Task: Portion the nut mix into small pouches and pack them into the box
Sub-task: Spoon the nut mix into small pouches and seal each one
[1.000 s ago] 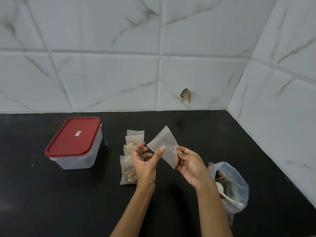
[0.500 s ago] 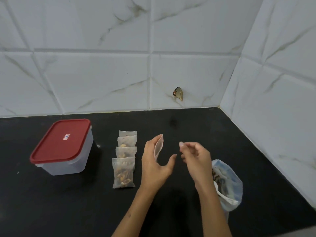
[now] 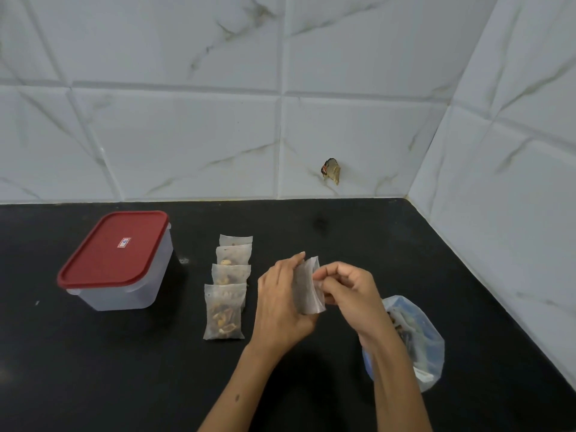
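Light is soft and even, fairly dim, with a cool bluish cast on the tiled wall. The black countertop reads almost featureless, showing only a faint sheen behind the red-lidded box. A weak shadow spreads right of that box. Tile seams above it bow, a wide-angle distortion. Focus is mildly soft throughout, with compression smear.

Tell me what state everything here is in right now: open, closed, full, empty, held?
Box: closed, red lid on.
Four pouches: filled with nut mix, lying in an overlapping row on the counter.
Empty pouch: held upright between both hands.
Left hand: holds the empty pouch.
Right hand: pinches the pouch's edge.
Bag: open at the top, nut mix inside.
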`<state>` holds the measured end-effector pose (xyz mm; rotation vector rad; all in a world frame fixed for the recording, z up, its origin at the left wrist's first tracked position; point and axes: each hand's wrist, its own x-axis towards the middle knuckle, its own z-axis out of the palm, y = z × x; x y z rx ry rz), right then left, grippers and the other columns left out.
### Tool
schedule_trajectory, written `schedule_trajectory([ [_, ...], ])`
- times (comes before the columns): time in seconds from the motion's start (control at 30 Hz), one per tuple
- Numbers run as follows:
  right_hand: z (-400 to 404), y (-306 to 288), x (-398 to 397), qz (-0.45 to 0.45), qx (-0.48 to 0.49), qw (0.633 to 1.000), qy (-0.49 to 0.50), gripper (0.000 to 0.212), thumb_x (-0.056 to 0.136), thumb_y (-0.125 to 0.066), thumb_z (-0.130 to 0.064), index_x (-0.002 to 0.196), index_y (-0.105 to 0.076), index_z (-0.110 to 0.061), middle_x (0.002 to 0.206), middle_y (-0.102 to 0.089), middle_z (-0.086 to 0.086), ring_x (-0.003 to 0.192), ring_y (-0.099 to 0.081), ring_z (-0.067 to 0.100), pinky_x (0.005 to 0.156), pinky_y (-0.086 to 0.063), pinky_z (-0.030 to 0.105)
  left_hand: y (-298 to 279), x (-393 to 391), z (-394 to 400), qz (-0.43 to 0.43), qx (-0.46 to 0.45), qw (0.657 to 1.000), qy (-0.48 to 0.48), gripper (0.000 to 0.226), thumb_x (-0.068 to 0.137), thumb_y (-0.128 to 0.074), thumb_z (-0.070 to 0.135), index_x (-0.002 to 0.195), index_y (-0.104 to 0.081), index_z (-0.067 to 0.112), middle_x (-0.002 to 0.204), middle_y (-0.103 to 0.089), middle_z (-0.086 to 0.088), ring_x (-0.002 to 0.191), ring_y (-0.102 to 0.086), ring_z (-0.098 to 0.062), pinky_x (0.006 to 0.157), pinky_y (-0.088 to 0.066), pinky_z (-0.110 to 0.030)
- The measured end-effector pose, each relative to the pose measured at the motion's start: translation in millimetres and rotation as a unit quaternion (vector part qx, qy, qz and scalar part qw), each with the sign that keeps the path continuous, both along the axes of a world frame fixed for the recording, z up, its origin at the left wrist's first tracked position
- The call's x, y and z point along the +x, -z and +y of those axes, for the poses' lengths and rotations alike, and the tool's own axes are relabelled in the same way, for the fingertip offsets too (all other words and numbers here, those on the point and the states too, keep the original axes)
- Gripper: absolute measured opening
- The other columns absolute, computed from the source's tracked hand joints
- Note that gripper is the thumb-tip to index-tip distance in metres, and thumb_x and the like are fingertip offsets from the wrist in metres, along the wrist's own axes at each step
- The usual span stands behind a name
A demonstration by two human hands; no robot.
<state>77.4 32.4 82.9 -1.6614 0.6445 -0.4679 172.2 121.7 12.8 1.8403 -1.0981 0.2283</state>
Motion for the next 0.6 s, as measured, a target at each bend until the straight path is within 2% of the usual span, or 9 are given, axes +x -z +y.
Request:
schedule_trajectory([
  [0.13,-4,3,-1,0.0,-0.021,1.0,-0.005,0.024,0.086,-0.056,0.002,0.079,-0.07,-0.016,0.082,-0.069,0.008,0.082,-0.067,0.028,0.073,-0.058,0.039,-2,1,-1,0.025,-0.02,0.999,0.0,0.074,0.062,-0.065,0.04,0.131,-0.042,0.026,0.11,-0.051,0.014,0.099,-0.048,-0.001,0.089,-0.043,-0.027],
  [0.2,-7,4,-2,0.011,-0.041,0.999,-0.019,0.023,0.084,-0.058,0.002,0.082,-0.071,-0.017,0.081,-0.07,0.005,0.079,-0.068,0.024,0.069,-0.058,0.035,-2,2,-1,0.029,-0.026,0.999,0.001,0.072,0.062,-0.066,0.04,0.129,-0.046,0.022,0.107,-0.051,0.011,0.096,-0.049,-0.002,0.085,-0.045,-0.03],
  [0.27,-9,5,-4,0.032,-0.076,0.996,-0.044,0.024,0.081,-0.061,0.001,0.087,-0.073,-0.019,0.088,-0.07,-0.001,0.081,-0.068,0.012,0.068,-0.056,0.026,-2,3,-2,0.026,-0.02,0.999,0.002,0.072,0.061,-0.066,0.04,0.128,-0.046,0.024,0.106,-0.049,0.012,0.095,-0.048,-0.001,0.084,-0.045,-0.031],
  [0.33,-12,5,-6,0.05,-0.117,0.99,-0.054,0.026,0.08,-0.065,0.0,0.089,-0.074,-0.022,0.1,-0.065,-0.008,0.087,-0.066,0.005,0.073,-0.056,0.023,-1,3,-2,0.011,-0.002,1.0,0.004,0.071,0.061,-0.065,0.042,0.128,-0.043,0.029,0.107,-0.045,0.014,0.096,-0.045,0.003,0.085,-0.044,-0.028],
  [0.43,-14,5,-6,0.069,-0.14,0.985,-0.07,0.029,0.083,-0.061,0.005,0.094,-0.074,-0.02,0.11,-0.06,-0.012,0.095,-0.062,0.003,0.08,-0.054,0.021,0,3,-3,-0.01,0.018,1.0,0.003,0.067,0.061,-0.061,0.045,0.125,-0.045,0.03,0.108,-0.046,0.012,0.096,-0.041,0.008,0.085,-0.038,-0.02],
  [0.6,-13,5,-3,0.067,-0.136,0.984,-0.092,0.027,0.085,-0.06,0.001,0.095,-0.073,-0.021,0.101,-0.067,-0.008,0.084,-0.067,0.006,0.074,-0.057,0.024,0,4,-5,-0.02,0.026,0.999,-0.003,0.066,0.06,-0.061,0.047,0.122,-0.05,0.026,0.107,-0.05,0.008,0.094,-0.04,0.006,0.082,-0.036,-0.018],
])
